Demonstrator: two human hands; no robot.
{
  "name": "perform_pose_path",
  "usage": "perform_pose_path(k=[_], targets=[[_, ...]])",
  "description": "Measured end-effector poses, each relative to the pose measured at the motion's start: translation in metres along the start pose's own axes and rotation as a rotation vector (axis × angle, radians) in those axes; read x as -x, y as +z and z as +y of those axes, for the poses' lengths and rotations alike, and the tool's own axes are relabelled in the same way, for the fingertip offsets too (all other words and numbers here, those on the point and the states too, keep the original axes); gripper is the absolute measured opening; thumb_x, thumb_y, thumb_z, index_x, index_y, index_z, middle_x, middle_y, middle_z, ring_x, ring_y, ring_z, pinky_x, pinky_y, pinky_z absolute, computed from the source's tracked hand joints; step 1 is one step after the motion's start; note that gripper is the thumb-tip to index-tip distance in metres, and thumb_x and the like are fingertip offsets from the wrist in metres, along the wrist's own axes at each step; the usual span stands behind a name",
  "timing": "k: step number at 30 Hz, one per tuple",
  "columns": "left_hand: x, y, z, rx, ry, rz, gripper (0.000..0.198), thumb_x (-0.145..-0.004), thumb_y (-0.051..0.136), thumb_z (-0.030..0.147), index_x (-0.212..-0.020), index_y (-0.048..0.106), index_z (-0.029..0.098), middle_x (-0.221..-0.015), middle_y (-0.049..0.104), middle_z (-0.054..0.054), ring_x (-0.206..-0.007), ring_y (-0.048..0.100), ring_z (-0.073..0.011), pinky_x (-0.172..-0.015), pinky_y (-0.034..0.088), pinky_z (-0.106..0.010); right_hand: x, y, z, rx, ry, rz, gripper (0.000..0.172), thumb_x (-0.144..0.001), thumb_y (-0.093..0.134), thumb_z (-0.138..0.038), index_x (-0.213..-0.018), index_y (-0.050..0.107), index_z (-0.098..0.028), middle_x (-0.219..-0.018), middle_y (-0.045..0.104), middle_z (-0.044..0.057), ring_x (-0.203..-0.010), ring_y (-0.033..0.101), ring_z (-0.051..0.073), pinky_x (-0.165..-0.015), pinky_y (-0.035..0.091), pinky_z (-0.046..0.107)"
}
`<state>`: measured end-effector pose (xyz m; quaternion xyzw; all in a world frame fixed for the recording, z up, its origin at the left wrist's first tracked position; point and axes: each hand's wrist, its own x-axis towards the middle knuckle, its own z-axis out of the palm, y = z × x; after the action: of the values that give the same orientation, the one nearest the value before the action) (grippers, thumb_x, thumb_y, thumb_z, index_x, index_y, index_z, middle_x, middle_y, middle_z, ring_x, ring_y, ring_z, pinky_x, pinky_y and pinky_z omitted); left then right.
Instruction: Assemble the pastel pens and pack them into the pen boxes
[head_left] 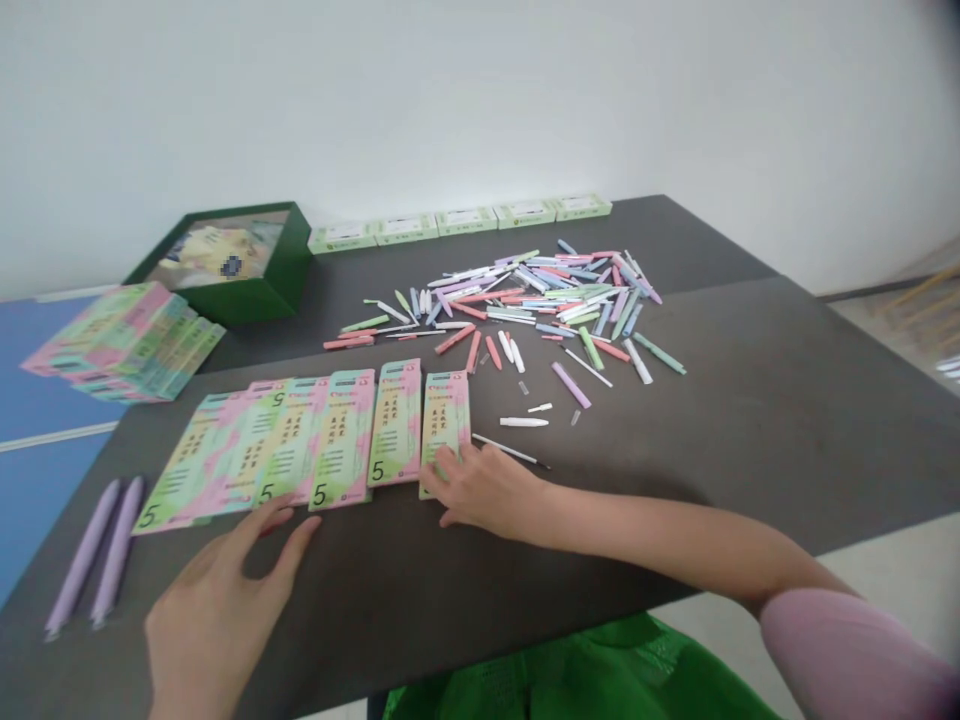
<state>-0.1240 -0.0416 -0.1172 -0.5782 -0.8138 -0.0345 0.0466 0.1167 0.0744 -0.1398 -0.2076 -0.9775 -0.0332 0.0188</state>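
A row of flat pastel boxes (341, 430) in green, yellow and pink, each printed with a "5", lies along the near left part of the table, the left ones overlapping. My left hand (217, 590) is by their near edge, thumb and fingers apart, with nothing in it. My right hand (491, 490) has its fingers curled over the lower end of the rightmost box (446, 405), the thumb at its near edge. A thin pen refill (511, 450) lies just beyond that hand. Two lilac pens (118, 550) lie on the left, apart from my left hand.
Many loose pen barrels, caps and refills (540, 290) are spread over the table's middle. Small light-green boxes (465, 220) line the wall. A green open box (292, 265) with packed contents stands at back left, beside a stack of pastel boxes (135, 340).
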Motion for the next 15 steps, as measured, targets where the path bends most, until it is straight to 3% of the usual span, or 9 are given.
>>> perform_pose_path(k=[2,5,12,15], targets=[[-0.007,0.0,-0.003,-0.018,0.033,0.024,0.05,-0.093,0.039,0.051,-0.126,0.055,0.018,-0.118,0.068,-0.017,-0.105,0.065,-0.0359,-0.078,0.053,-0.044,0.002,0.0,0.002,0.039,-0.02,0.025,0.029,-0.097,0.046,-0.029,-0.119,0.051,-0.011,-0.102,0.061,0.013,-0.079,0.065,0.022,-0.056,0.051,0.031],[-0.018,0.0,-0.006,-0.014,0.035,0.054,0.05,-0.093,0.038,0.051,-0.123,0.058,0.017,-0.117,0.068,-0.019,-0.105,0.066,-0.0361,-0.08,0.053,-0.045,0.006,-0.001,0.001,0.091,-0.034,0.037,0.026,-0.096,0.035,-0.011,-0.116,0.052,-0.009,-0.099,0.063,0.013,-0.071,0.066,0.019,-0.051,0.05,0.029],[-0.021,0.004,0.002,0.009,0.04,0.057,0.047,-0.094,0.037,0.051,-0.123,0.058,0.021,-0.113,0.071,-0.013,-0.102,0.067,-0.0318,-0.079,0.052,-0.041,0.01,0.004,-0.004,0.171,-0.092,0.035,0.033,-0.092,0.033,-0.004,-0.118,0.054,-0.004,-0.112,0.066,0.025,-0.062,0.067,0.016,-0.045,0.046,0.027],[-0.013,0.005,-0.018,0.015,-0.022,0.064,0.048,-0.091,0.041,0.056,-0.121,0.059,0.023,-0.114,0.071,-0.011,-0.099,0.067,-0.033,-0.072,0.051,-0.04,0.016,0.004,-0.003,0.197,-0.09,0.024,0.033,-0.093,0.035,-0.006,-0.12,0.054,-0.006,-0.115,0.066,0.023,-0.064,0.068,0.017,-0.048,0.046,0.028]])
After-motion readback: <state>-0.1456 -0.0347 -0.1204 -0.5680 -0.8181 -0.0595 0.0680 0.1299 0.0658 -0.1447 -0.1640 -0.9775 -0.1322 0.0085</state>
